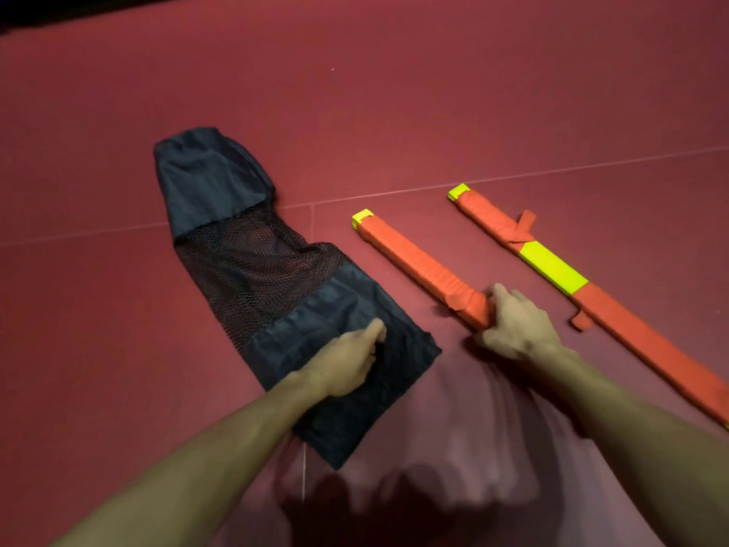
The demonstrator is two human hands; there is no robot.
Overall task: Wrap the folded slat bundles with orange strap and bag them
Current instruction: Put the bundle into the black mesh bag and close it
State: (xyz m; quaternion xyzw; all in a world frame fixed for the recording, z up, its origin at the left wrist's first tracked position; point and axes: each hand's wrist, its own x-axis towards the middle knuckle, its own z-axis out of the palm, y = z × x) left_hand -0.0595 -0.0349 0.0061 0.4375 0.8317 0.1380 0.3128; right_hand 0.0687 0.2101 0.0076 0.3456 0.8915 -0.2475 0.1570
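While unbagged, bundle [418, 266] in right hand [516, 325]

No text, label, number or sign can be read; the dark bag [213, 179], the near bundle [410, 256] and the far bundle [550, 266] bear none

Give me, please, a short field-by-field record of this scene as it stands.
surface: red floor mat
bag: dark bag with a mesh panel, lying flat, left of both bundles
wrapped bundle: orange strap along its length, yellow cap at the far end, outside the bag
second bundle: farthest right, yellow gap bare, loose strap ends
left hand: on the bag's near end, grip unclear
right hand: grips the wrapped bundle's near end
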